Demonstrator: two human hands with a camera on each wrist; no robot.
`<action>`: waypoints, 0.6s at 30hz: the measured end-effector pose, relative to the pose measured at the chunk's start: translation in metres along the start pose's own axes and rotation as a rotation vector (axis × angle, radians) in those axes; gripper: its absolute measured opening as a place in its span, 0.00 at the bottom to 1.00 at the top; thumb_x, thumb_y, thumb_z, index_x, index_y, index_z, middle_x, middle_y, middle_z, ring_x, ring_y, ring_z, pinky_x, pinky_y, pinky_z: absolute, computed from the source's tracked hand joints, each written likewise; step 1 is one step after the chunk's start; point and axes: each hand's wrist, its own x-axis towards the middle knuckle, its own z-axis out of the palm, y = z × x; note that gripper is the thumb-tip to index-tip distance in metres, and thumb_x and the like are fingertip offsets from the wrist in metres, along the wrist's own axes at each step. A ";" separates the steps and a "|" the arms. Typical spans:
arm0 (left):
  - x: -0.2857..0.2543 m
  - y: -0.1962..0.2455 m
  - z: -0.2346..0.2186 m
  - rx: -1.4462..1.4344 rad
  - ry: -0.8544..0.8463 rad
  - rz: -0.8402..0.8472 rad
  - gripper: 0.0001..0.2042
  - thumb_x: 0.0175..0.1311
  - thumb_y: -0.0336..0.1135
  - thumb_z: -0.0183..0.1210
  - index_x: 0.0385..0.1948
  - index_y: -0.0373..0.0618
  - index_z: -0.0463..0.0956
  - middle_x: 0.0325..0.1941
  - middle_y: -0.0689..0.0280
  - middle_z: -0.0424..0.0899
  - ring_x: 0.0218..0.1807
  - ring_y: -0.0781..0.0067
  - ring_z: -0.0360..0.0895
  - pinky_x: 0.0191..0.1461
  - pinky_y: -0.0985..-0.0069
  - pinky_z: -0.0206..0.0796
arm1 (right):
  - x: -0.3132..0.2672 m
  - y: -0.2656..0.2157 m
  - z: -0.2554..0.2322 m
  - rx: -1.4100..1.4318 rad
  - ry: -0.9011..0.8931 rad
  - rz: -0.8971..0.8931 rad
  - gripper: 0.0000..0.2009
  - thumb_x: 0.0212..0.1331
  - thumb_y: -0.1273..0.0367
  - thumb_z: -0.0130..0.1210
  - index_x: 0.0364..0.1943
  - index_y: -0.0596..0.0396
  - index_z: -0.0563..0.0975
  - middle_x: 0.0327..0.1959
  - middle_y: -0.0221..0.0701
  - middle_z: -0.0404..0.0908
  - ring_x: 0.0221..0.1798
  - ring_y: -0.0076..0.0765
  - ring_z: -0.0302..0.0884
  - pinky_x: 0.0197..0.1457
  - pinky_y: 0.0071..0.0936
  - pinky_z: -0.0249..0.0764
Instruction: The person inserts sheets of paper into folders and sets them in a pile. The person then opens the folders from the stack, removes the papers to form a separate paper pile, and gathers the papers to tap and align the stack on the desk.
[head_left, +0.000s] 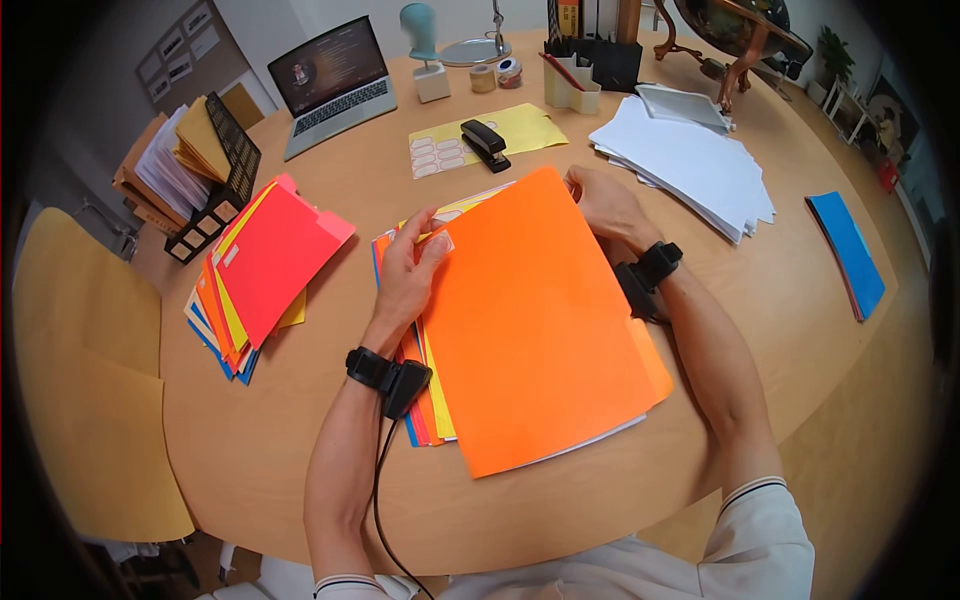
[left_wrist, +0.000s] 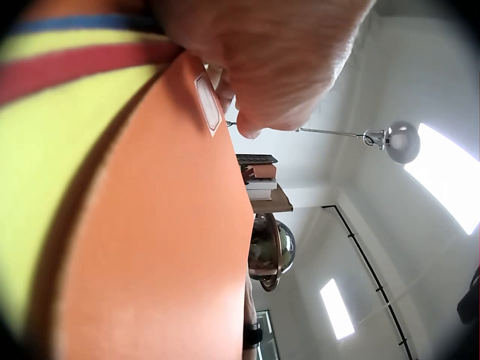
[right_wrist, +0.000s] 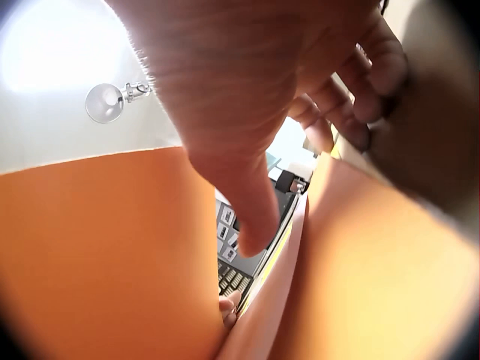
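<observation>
An orange folder (head_left: 540,330) lies tilted over a stack of colored folders (head_left: 425,400), with a white sheet edge below it. My left hand (head_left: 408,270) pinches its upper left edge, the thumb by a small white label (left_wrist: 208,105). My right hand (head_left: 605,205) is at the upper right corner, partly hidden behind the folder's edge. In the right wrist view, the right thumb (right_wrist: 256,225) points down into the gap between two orange panels. The other fingers (right_wrist: 352,112) bend loosely near the far edge of the right-hand panel.
A fanned pile of folders (head_left: 285,265) lies left, beside a black file rack (head_left: 215,200). A stapler (head_left: 486,145) rests on a yellow folder with label sheets (head_left: 440,155). White papers (head_left: 690,165) lie at back right, a blue folder (head_left: 848,255) near the right edge. A laptop (head_left: 335,85) stands behind.
</observation>
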 end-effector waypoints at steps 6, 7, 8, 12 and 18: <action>0.000 0.001 -0.004 -0.080 0.063 -0.005 0.22 0.76 0.32 0.54 0.66 0.29 0.67 0.49 0.67 0.76 0.48 0.80 0.75 0.58 0.82 0.68 | -0.006 -0.010 0.002 -0.140 0.036 0.015 0.29 0.50 0.43 0.63 0.38 0.57 0.78 0.34 0.41 0.84 0.39 0.48 0.82 0.40 0.38 0.73; -0.001 0.000 -0.005 -0.110 0.071 -0.017 0.21 0.77 0.33 0.53 0.65 0.29 0.69 0.44 0.69 0.75 0.45 0.81 0.74 0.56 0.83 0.68 | -0.007 -0.011 0.001 -0.145 0.034 0.014 0.29 0.50 0.43 0.63 0.38 0.56 0.78 0.34 0.40 0.84 0.39 0.48 0.82 0.40 0.38 0.73; -0.001 0.000 -0.007 -0.139 0.078 -0.028 0.20 0.78 0.34 0.53 0.64 0.29 0.70 0.40 0.71 0.74 0.42 0.83 0.72 0.54 0.83 0.68 | -0.007 -0.012 0.000 -0.145 0.035 0.014 0.29 0.50 0.43 0.63 0.38 0.56 0.78 0.34 0.40 0.84 0.39 0.48 0.82 0.40 0.38 0.73; 0.002 -0.002 -0.014 -0.208 0.084 0.005 0.16 0.80 0.38 0.49 0.54 0.32 0.77 0.33 0.76 0.73 0.38 0.87 0.68 0.51 0.84 0.63 | -0.007 -0.012 -0.002 -0.157 -0.023 0.032 0.30 0.44 0.42 0.67 0.41 0.51 0.79 0.39 0.39 0.85 0.45 0.47 0.83 0.45 0.40 0.75; 0.000 -0.007 -0.014 -0.534 0.232 -0.005 0.15 0.81 0.44 0.48 0.37 0.43 0.76 0.29 0.76 0.68 0.31 0.87 0.62 0.43 0.85 0.61 | -0.009 -0.008 -0.001 -0.053 0.024 -0.027 0.28 0.43 0.44 0.71 0.37 0.53 0.79 0.30 0.34 0.80 0.35 0.36 0.78 0.37 0.33 0.70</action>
